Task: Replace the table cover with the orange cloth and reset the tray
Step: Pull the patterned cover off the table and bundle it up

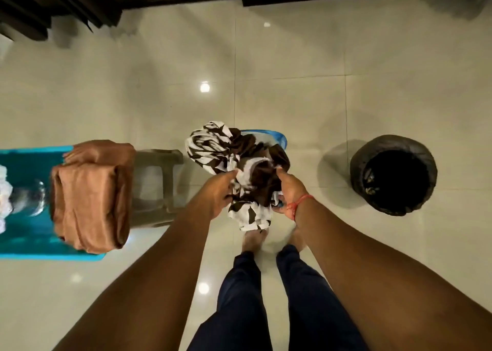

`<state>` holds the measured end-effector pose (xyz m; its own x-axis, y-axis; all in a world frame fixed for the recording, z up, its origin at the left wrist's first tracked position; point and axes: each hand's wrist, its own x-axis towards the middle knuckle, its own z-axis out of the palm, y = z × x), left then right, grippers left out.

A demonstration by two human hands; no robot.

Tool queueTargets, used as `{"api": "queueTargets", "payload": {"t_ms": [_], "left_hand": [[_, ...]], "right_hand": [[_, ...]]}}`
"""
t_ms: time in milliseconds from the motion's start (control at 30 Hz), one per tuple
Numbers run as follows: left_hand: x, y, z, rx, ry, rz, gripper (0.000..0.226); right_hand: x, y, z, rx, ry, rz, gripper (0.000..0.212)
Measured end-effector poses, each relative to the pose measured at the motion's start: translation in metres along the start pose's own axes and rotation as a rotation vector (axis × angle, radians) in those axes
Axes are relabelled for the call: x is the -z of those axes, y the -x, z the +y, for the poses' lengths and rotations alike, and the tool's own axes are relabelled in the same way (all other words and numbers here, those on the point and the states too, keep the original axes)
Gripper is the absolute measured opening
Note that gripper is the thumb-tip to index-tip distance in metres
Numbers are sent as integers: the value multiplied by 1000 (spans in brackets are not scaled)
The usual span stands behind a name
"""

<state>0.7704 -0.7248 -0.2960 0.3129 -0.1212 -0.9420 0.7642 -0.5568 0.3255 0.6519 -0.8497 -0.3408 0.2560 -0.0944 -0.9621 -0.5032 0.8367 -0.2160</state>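
Both hands bunching old brown-white cover over blue bin: left hand and right hand fingers clamped on folds. Orange cloth lying folded, well left of fingers; prob. soft, light, taking by edge/corners.

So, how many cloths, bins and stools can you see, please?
Cloths: 2, the orange cloth and the brown-and-white cloth held in both hands
Bins: 2, blue bin and black bin
Stools: 1, grey stool
Total: 5
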Motion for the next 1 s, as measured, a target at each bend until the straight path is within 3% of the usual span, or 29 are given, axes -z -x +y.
{"api": "queueTargets", "payload": {"t_ms": [200, 433, 533, 600, 667, 767, 833, 900, 1000], "left_hand": [[-16, 4, -21, 19, -206, 25, 42], [-6, 40, -34, -71, -403, 29, 31], [5, 60, -28, -137, -534, 6, 20], [11, 72, -22, -196, -657, -23, 28], [20, 84, -14, -265, -779, -61, 33], [28, 95, 5, -357, -942, -146, 11], [36, 105, 21, -431, -1085, -213, 8], [41, 104, 32, -533, -1218, -319, 31], [50, 122, 47, -633, -1373, -460, 35]], "right_hand": [[-9, -5, 11, 219, 432, 35, 36], [-8, 26, 28, 222, 531, 2, 47], [-9, 54, 31, 248, 565, 17, 40], [-12, 71, 33, 279, 659, 27, 26], [-19, 91, 34, 314, 749, 84, 21], [-31, 118, 31, 365, 811, 166, 27], [-42, 135, 32, 408, 781, 253, 26], [-54, 149, 36, 435, 704, 355, 23], [-75, 174, 59, 451, 553, 456, 35]]}}
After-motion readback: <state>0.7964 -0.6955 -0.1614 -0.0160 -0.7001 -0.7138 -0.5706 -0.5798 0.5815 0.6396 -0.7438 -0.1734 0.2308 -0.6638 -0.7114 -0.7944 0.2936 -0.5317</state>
